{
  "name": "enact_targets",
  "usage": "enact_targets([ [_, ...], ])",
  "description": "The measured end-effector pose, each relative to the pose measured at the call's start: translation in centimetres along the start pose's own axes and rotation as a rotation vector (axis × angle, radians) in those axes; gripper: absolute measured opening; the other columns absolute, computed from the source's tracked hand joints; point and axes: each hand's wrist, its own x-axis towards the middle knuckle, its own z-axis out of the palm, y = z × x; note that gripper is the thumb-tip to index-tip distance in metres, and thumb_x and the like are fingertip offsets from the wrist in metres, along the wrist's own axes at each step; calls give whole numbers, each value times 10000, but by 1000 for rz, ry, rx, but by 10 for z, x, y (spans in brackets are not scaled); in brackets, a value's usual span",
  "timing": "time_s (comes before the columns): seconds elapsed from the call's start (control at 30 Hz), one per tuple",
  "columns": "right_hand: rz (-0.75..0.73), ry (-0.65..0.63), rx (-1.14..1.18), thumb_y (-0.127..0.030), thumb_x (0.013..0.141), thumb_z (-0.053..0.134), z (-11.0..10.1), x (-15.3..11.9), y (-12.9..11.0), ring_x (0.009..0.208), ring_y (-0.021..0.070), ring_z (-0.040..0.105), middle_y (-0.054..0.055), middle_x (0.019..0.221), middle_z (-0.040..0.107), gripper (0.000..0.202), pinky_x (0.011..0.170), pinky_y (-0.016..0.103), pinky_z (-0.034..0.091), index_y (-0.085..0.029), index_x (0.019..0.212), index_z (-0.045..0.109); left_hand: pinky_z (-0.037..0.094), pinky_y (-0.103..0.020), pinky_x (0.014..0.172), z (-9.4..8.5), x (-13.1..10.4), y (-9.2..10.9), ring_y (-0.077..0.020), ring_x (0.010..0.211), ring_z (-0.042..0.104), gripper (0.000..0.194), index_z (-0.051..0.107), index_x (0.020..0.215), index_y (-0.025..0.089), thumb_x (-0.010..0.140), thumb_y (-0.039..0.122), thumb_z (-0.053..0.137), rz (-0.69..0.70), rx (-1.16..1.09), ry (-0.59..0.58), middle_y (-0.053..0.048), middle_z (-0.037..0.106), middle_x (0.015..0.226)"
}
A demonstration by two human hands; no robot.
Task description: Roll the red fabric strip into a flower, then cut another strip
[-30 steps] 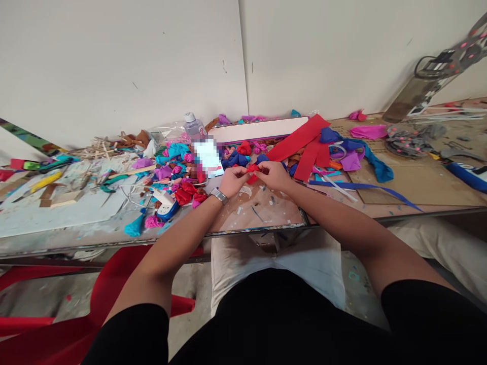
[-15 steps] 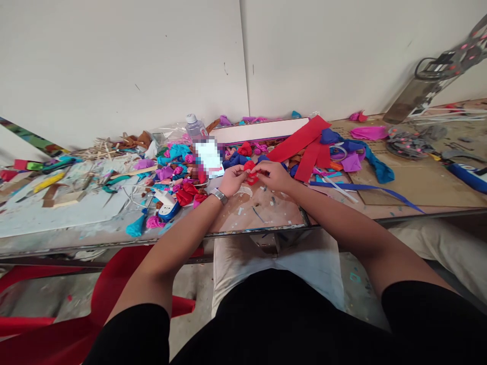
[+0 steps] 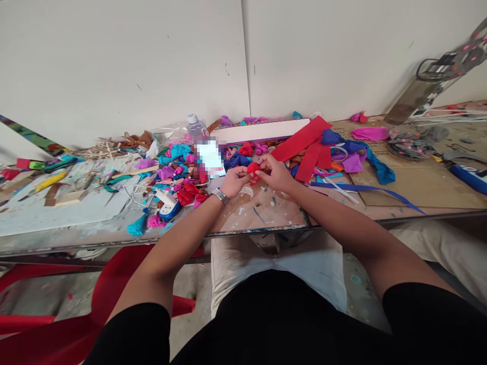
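Note:
Between my two hands is a small red crepe-paper flower, held just above the table near its front edge. My left hand, with a watch at the wrist, pinches it from the left side. From the right, my right hand has thumb and fingertips closed on it. The fingers cover part of the red paper. Right behind my right hand lie wide red crepe-paper strips. A phone with a bright screen leans behind my left hand.
Several crumpled paper flowers and a blue-and-white power strip lie at left. A clear bottle stands behind. Brown cardboard, a blue ribbon and a tilted dark bottle are at right. A red chair stands lower left.
My right fingers have shifted round the red flower, with the fingertips higher and the thumb lower. The red paper looks more gathered. My left hand has moved slightly right.

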Motion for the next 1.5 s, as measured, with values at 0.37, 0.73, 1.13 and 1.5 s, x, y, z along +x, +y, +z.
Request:
enact_targets([
  [0.37, 30, 37, 71, -337, 912, 668, 7, -1, 6, 672, 172, 613, -7, 868, 688, 418, 676, 320, 456, -225, 1306, 580, 638, -381, 769, 1, -1, 0, -279, 867, 812, 641, 735, 1021, 115, 709, 642, 923, -77, -22, -61, -148, 828, 942],
  [0.73, 38, 37, 102, -342, 877, 707, 9, 1, 11, 697, 172, 634, 9, 952, 701, 482, 705, 332, 524, -242, 1334, 591, 614, -306, 740, 3, -3, 4, -199, 786, 784, 515, 758, 956, 135, 681, 521, 959, -111, -18, -50, -98, 834, 919],
  [1.13, 88, -126, 195, -303, 782, 675, 8, 5, 9, 1033, 261, 707, 73, 1147, 768, 356, 901, 380, 568, -190, 1115, 731, 531, -250, 606, 0, -3, 5, -124, 606, 661, 262, 703, 818, 144, 783, 372, 826, -7, 129, -77, -38, 752, 731],
  [1.5, 143, -67, 47, -507, 844, 633, 7, 4, -2, 782, 181, 557, 32, 843, 669, 328, 716, 308, 420, -181, 828, 669, 556, -266, 645, -3, 0, 2, -131, 651, 649, 321, 677, 860, 172, 799, 452, 821, 11, 97, 39, 1, 702, 707],
])
